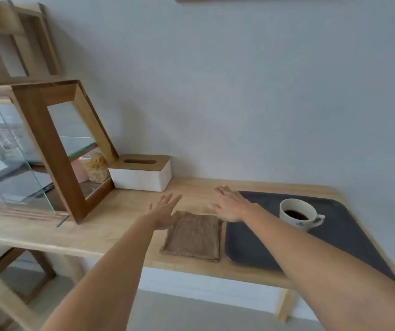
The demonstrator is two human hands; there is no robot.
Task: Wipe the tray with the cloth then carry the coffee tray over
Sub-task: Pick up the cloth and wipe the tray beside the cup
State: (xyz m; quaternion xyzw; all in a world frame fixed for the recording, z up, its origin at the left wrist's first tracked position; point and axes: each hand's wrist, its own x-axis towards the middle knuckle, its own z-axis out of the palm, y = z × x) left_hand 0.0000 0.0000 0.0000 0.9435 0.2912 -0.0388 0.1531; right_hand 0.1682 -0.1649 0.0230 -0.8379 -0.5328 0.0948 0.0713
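Observation:
A folded brown cloth (194, 236) lies flat on the wooden table, just left of a dark grey tray (258, 249). On the tray stands a white cup (298, 215) with black coffee in it, handle to the right. My left hand (164, 212) hovers open over the cloth's far left corner, fingers spread. My right hand (230, 205) is open, palm down, above the table at the tray's far left corner, holding nothing.
A white tissue box with a wooden lid (141, 173) stands against the wall behind the cloth. A wood-framed glass cabinet (55, 149) with jars inside fills the left. The table's front edge (191, 268) runs below the cloth; the wall is close behind.

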